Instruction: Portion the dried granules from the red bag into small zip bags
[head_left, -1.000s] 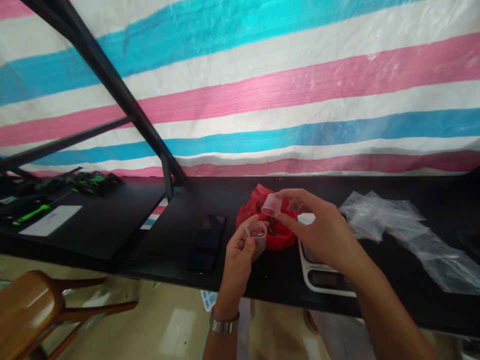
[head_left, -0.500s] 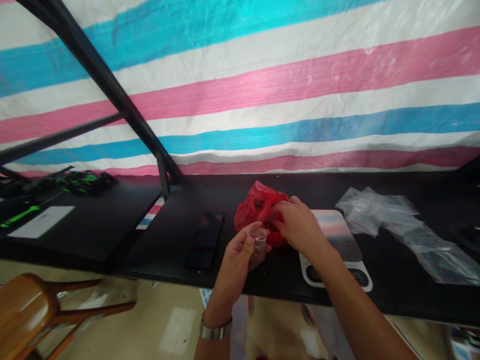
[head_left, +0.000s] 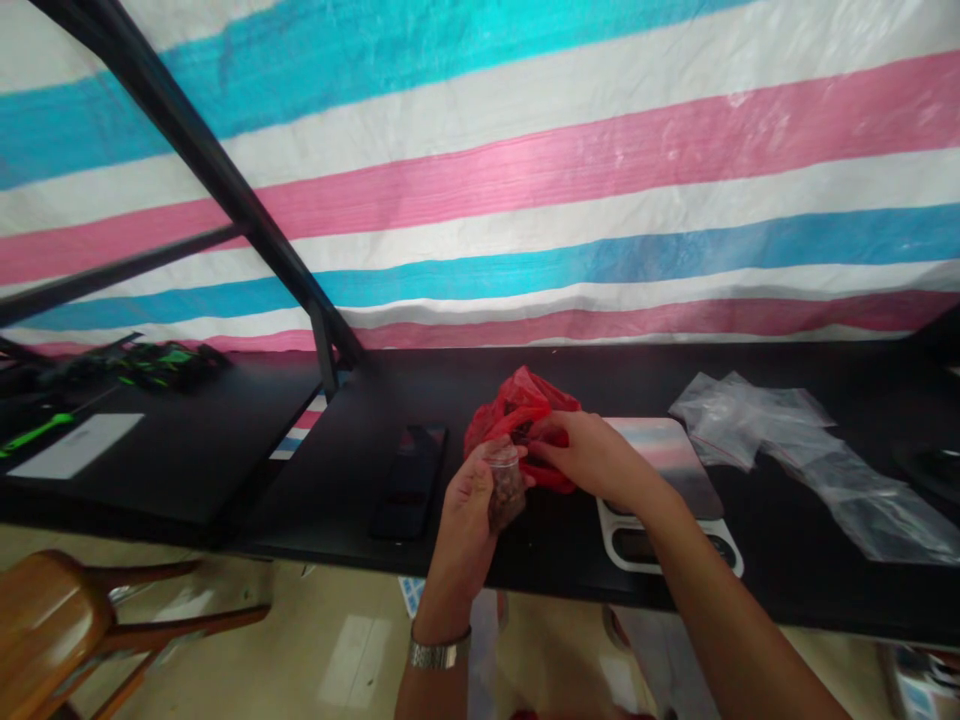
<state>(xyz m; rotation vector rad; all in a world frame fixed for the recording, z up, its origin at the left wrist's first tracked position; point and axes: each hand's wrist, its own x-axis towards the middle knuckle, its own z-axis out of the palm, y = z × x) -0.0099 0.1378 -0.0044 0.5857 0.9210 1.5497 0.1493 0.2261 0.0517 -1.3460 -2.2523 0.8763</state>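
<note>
My left hand (head_left: 471, 492) is closed around a small clear zip bag (head_left: 507, 490), which hangs tilted and has brown bits in its lower part. Behind it a crumpled red plastic bag (head_left: 517, 397) lies on the black table, its mouth parted over dark contents. My right hand (head_left: 581, 455) reaches over from the right, fingertips pinched together at the red bag's opening, close to the zip bag's top. What those fingertips hold is too small and partly hidden to make out.
Beneath my right forearm sits a kitchen scale (head_left: 675, 470). Several clear zip bags (head_left: 795, 435) lie spread to the right. A dark phone (head_left: 410, 480) rests at left. Farther left are a white sheet (head_left: 79, 446), a green-handled tool (head_left: 34, 436) and a wooden chair (head_left: 56, 625).
My right hand has drawn down and slightly left, from inside the red bag to its opening. The zip bag has turned, so its brown contents show more clearly.
</note>
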